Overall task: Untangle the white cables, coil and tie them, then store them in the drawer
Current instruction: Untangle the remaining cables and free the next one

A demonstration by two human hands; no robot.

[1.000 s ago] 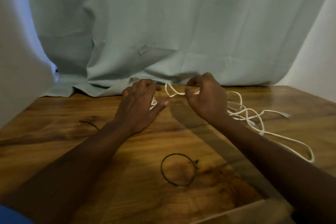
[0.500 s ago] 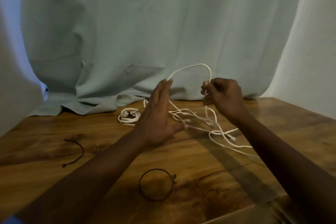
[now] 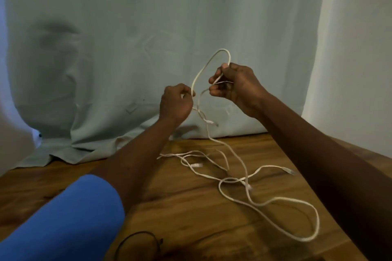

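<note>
Thin white cables [image 3: 237,178] lie tangled in loose loops on the wooden table [image 3: 191,214], with a few plug ends showing. One strand rises off the table into a tall loop [image 3: 203,65] held up in front of the curtain. My left hand [image 3: 176,103] pinches the lower left side of that loop. My right hand [image 3: 235,82] is higher and to the right, closed on the loop's other end with a short piece of cable sticking out between its fingers.
A pale green curtain [image 3: 127,48] hangs behind the table and bunches onto its back edge. A black tie loop [image 3: 137,243] lies at the near edge, partly behind my blue sleeve [image 3: 70,224]. White fabric [image 3: 350,59] hangs at the right.
Both hands have risen well above the table, lifting the cable loop higher. My left hand, flat and open half a second ago, now pinches the strand. The view has tilted upward.
</note>
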